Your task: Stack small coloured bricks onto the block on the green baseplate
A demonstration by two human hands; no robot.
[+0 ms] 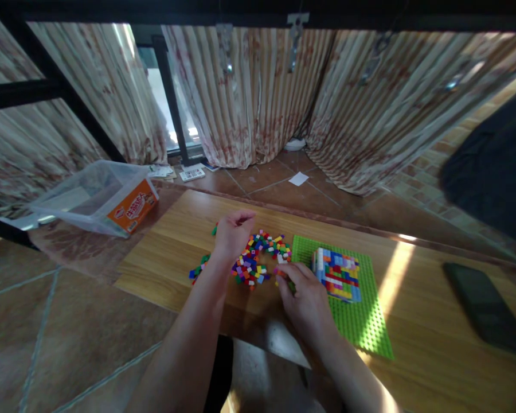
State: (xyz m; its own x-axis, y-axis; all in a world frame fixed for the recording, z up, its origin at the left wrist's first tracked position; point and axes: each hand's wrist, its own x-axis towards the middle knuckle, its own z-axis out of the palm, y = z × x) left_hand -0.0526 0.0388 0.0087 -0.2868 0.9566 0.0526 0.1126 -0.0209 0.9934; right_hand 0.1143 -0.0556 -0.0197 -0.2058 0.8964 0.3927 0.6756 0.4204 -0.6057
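Observation:
Loose, many-coloured toy bricks (249, 265) lie in a scattered heap on the wooden table. My left hand (233, 234) is over the far left part of the heap, fingers bent and close together; whatever is between them is hidden. At the heap's right edge, my right hand (303, 289) is closed in a pinch, with a small pink brick showing at the fingertips. Just beyond that hand, a block-shaped build of stacked bricks (337, 276) stands on a green studded baseplate (361, 327).
A clear plastic bin (90, 198) with an orange label stands left of the table (167, 252). A dark phone-like slab (485, 307) lies on the right side. Striped curtains (249, 97) hang beyond, and a white paper (298, 179) is on the tiled floor.

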